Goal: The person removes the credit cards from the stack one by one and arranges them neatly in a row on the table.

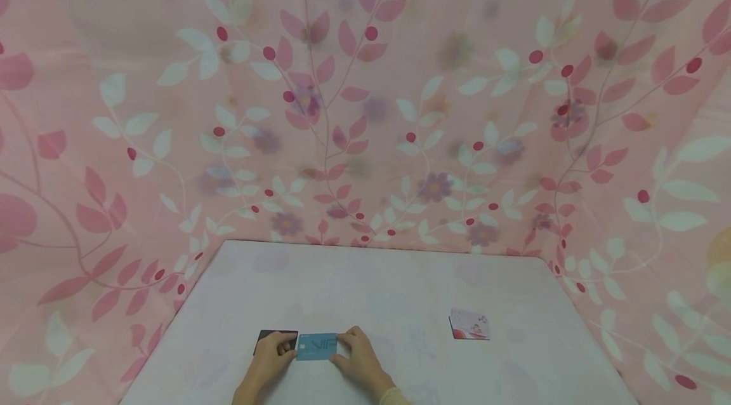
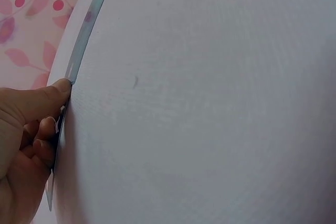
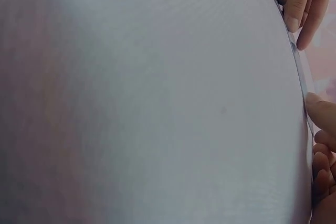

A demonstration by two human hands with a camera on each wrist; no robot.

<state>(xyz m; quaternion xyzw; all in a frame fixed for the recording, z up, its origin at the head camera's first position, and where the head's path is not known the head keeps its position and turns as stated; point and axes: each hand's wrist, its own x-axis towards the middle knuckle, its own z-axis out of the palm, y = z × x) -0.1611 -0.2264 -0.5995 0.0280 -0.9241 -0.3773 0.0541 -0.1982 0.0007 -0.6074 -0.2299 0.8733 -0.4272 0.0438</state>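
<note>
Apparently "VIP" on the blue card (image 1: 316, 346), between both grips (image 1: 271, 354) (image 1: 362, 355).

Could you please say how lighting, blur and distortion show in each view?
Head: dim, fairly even light, fine markings on the blue card soft; left wrist: faint shadow beside the left hand, table seemingly bowed; right wrist: table hazy, darker toward picture left.

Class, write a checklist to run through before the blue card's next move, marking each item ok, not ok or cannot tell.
1. Right hand at the blue card's right edge: ok.
2. Left hand at its left edge: ok.
3. Dark item fully uncovered: not ok, the left hand partly hides it.
4. Pale printed item apart from both hands: ok.
5. Blue card's whole underside touching the table: cannot tell.
</note>
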